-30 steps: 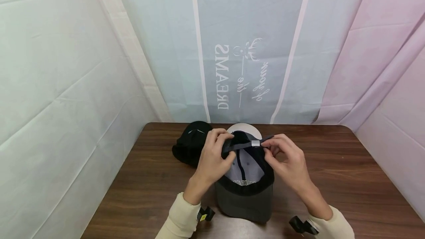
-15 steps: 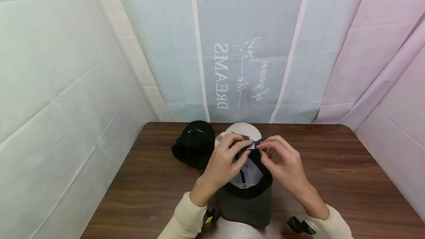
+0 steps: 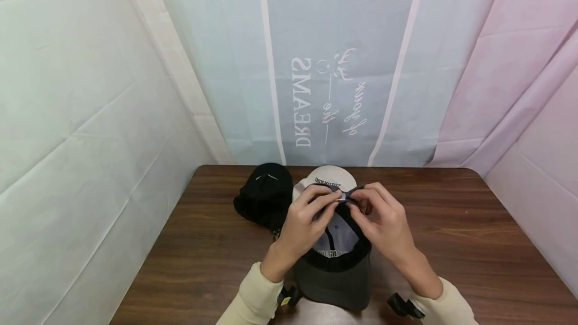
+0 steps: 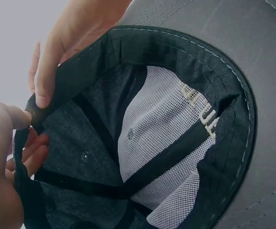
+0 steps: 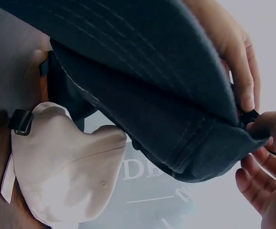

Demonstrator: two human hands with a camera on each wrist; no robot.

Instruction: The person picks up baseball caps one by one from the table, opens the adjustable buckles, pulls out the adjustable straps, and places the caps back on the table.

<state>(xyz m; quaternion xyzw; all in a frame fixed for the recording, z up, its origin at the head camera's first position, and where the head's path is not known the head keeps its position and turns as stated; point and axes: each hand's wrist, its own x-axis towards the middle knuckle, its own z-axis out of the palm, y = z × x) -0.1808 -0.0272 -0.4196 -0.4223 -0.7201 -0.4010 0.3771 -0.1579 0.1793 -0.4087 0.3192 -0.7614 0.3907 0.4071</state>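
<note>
A dark grey baseball cap (image 3: 334,287) sits between my hands, brim toward me and inside facing up. Its lining shows pale mesh panels (image 4: 152,119) and a black sweatband. At the back of the cap, a dark adjustment strap with a light metal buckle (image 3: 341,196) is raised. My left hand (image 3: 307,219) pinches the strap on the left side of the buckle. On the right side, my right hand (image 3: 384,214) pinches the strap between thumb and fingers. The fingertips of both hands nearly meet and partly hide the strap.
Behind the grey cap lies a white cap (image 3: 334,174) with dark lettering; its buckle (image 5: 21,121) shows in the right wrist view. A black cap (image 3: 266,199) rests to its left. Fabric walls enclose the brown wooden table (image 3: 451,234) at the back and sides.
My left hand has moved right along the strap to the buckle, close to my right hand. More of the white cap now shows behind. Over the last half second little has shifted.
</note>
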